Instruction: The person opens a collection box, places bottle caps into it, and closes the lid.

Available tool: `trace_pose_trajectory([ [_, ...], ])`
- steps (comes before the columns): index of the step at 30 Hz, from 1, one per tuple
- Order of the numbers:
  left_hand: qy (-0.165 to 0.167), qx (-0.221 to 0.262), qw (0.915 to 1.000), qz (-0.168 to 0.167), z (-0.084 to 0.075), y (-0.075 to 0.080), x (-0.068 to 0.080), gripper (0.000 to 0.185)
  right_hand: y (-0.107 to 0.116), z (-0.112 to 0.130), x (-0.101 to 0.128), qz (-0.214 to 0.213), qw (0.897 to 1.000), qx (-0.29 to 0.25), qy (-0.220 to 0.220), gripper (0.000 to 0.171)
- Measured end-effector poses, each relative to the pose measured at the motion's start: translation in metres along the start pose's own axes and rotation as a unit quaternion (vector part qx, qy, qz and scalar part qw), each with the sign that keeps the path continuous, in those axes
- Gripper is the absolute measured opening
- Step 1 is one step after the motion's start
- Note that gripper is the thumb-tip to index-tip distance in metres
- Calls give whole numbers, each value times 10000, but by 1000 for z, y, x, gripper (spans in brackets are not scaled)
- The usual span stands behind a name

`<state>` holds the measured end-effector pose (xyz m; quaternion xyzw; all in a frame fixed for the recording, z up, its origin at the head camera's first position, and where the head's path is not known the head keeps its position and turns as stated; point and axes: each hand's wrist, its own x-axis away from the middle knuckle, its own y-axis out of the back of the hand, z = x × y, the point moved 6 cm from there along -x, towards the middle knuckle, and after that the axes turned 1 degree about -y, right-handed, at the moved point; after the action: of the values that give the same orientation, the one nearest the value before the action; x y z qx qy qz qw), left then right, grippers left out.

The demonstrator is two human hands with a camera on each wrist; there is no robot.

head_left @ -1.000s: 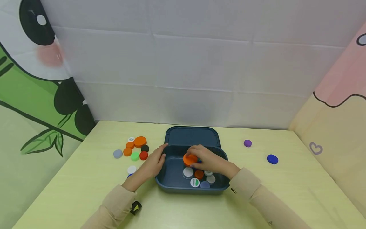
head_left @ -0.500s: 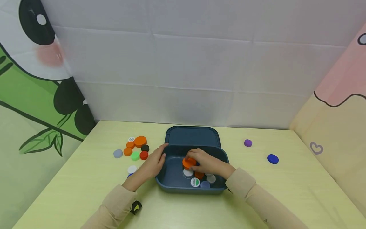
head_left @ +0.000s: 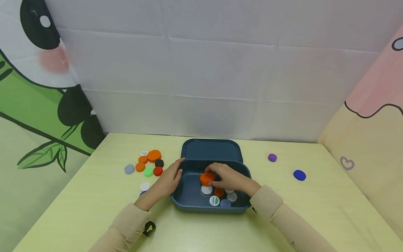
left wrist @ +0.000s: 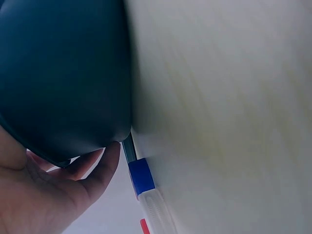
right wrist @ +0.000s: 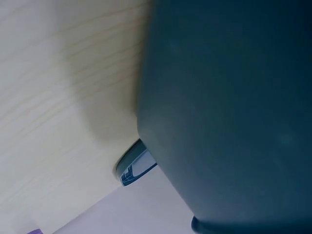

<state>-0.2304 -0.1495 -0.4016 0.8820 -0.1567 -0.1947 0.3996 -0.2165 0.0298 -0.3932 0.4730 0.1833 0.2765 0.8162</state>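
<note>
A dark blue box (head_left: 189, 206) stands open on the table, its lid (head_left: 211, 149) lying flat behind it. Several bottle caps lie inside, among them a white one (head_left: 206, 190) and a white-and-green one (head_left: 214, 201). My right hand (head_left: 225, 176) reaches into the box and holds a large orange cap (head_left: 206, 179) just above the others. My left hand (head_left: 170, 178) rests with straight fingers against the box's left outer wall (left wrist: 63, 87). The right wrist view shows only the box wall (right wrist: 234, 107) and table.
A cluster of caps lies left of the box: a big orange one (head_left: 154, 155), green (head_left: 148, 172), red (head_left: 158, 170), grey (head_left: 129, 169), white (head_left: 145, 186). A purple cap (head_left: 272, 157) and a blue cap (head_left: 299, 175) lie to the right. Fabric walls enclose the table.
My right hand has lowered the orange cap a little deeper into the box and slightly left. The left hand has stayed on the box's side.
</note>
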Motion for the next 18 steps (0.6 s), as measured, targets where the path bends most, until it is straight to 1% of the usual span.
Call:
trace_pose_trajectory([
  [3,-3,-20,10000,-2,0,0,0,42,8,1,3,-172,9997,-190,66,38],
  [6,9,-29,10000,-1,-1,1,0,42,18,-1,6,-447,9982,-374,106,38],
  [10,19,-14,10000,2,0,1,0,43,35,-7,12,-889,9943,-591,-11,38],
  [13,19,-23,10000,-2,0,1,0,43,49,-14,18,-1211,9898,-741,-133,38],
  [18,33,-22,10000,0,1,1,0,43,67,-35,32,-1664,9806,-972,-348,36],
])
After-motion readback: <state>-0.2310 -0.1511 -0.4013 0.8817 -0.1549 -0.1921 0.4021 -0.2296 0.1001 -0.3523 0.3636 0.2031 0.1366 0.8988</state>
